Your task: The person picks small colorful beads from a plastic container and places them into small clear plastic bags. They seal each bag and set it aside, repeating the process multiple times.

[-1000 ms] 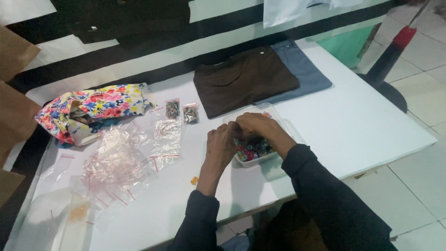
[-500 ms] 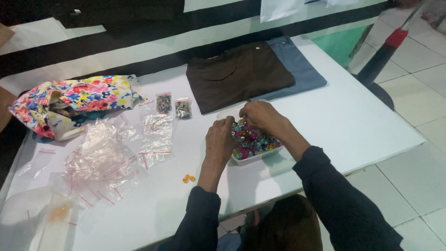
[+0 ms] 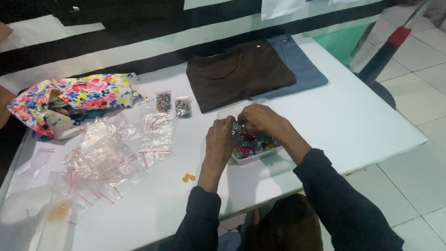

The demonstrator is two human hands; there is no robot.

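Note:
A clear plastic tray (image 3: 226, 113) full of small colourful beads (image 3: 253, 144) sits on the white table (image 3: 353, 125). My left hand (image 3: 220, 142) rests at the tray's left edge, fingers curled in over the beads. My right hand (image 3: 258, 118) hovers over the tray's far side, fingertips pinched close to those of the left hand. What the fingertips pinch is too small to see. Two small orange beads (image 3: 188, 177) lie loose on the table to the left of my left forearm.
A heap of small clear zip bags (image 3: 100, 155) lies to the left, with two filled bags (image 3: 173, 104) beyond it. A floral fabric pouch (image 3: 69, 100) sits far left. Folded brown (image 3: 239, 72) and blue (image 3: 302, 62) garments lie at the back. A red-and-black pole (image 3: 388, 49) stands right.
The camera has shifted, so the table sits differently in view. Both hands stay over the bead tray with only small finger movements.

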